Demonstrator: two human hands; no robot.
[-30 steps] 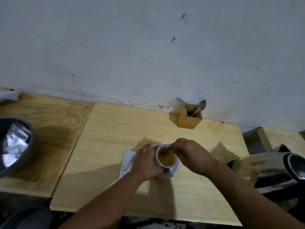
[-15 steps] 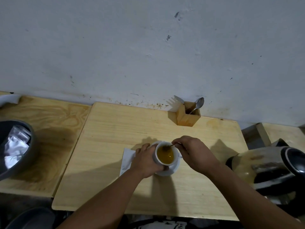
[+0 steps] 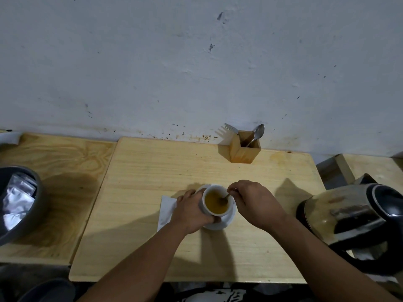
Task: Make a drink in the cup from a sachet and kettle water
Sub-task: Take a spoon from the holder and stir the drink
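Note:
A white cup (image 3: 208, 209) full of yellow-brown drink stands on a white saucer (image 3: 226, 221) near the middle of the light wooden table (image 3: 152, 171). My left hand (image 3: 192, 211) wraps around the cup's left side. My right hand (image 3: 254, 200) pinches a small spoon (image 3: 224, 198) whose bowl dips into the drink. A steel and black kettle (image 3: 349, 216) sits at the right edge of the table. A white sachet or napkin (image 3: 166, 208) lies flat under my left hand.
A wooden holder (image 3: 244, 152) with a fork and a spoon stands at the back by the wall. A dark bowl (image 3: 19, 201) with silvery packets sits on a second wooden surface to the left. The wall runs close behind the table.
My right hand has shifted slightly around the cup's rim with the spoon in the drink. My left hand has stayed on the cup.

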